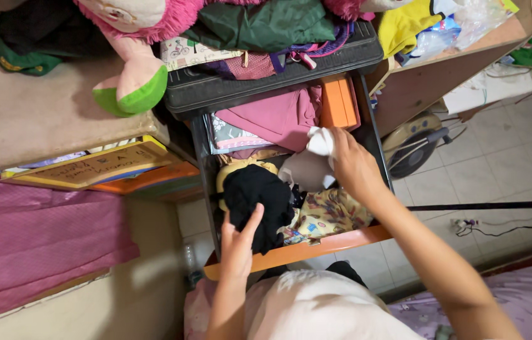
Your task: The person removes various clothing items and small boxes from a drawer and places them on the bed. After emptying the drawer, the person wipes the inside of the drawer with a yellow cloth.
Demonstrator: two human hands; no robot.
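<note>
Hands (238, 242) (349, 165) over open drawer (297, 250), tiled floor (505, 157) beside.

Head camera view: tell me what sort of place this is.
Most likely a bedroom at home. An open drawer is stuffed with folded clothes, a plush toy lies on the unit beside it, and patterned bedding shows at the lower right. Both hands are in the drawer.

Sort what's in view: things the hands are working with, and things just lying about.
In hand: left hand on black garment; right hand gripping white cloth; open drawer.
Lying about: plush toy, fan, green cloth, books.
</note>
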